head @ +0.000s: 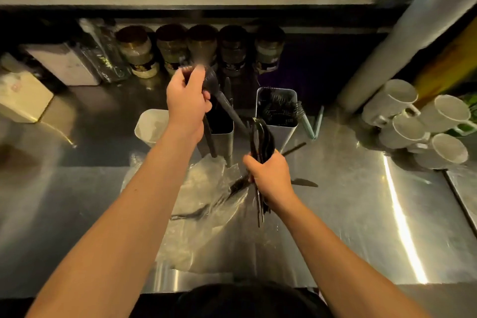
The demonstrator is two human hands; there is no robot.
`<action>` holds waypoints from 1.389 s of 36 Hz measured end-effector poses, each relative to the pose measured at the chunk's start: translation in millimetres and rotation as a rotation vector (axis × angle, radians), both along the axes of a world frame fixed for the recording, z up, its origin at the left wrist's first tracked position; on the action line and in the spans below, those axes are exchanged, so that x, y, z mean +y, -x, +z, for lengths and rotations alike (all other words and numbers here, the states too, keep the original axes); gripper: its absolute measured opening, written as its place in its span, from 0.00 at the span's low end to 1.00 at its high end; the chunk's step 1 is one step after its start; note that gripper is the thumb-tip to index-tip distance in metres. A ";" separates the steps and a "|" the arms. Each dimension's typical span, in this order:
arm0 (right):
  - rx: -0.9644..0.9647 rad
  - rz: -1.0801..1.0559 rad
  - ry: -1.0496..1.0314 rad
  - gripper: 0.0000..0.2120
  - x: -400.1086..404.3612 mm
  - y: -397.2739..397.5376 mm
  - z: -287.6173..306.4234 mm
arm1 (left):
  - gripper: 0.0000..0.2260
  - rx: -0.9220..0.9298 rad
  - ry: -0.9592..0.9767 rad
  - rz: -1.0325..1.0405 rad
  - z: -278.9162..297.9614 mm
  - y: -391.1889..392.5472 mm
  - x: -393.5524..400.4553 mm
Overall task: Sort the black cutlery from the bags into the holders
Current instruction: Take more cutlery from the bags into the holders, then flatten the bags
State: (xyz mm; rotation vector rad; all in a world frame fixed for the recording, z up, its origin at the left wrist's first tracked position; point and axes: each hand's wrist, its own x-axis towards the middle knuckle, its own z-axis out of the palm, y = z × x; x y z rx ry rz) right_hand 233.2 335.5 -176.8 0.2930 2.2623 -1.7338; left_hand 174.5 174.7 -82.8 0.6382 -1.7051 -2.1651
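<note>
Sorting black cutlery over the steel counter (348, 201).

The left hand (187, 106) grips a black spoon (219, 93) above the middle holder (222, 131), seemingly poised to drop it in; the right hand (271, 178) clasps a bundle of black cutlery (262, 137) as stock. The right holder (280, 111) already holds pieces. An emptying plastic bag (201, 196) lies below, mugs (413, 121) well apart.

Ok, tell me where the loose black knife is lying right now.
In the head view, the black knife lies flat on the steel counter, just right of the right hand that grips a bundle of black cutlery, in front of the right-hand holder.
</note>
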 end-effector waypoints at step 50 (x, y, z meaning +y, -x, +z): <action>-0.202 -0.168 0.452 0.06 89.8 61.1 12.7 | 0.15 -0.076 1.599 -0.573 -81.4 86.6 78.2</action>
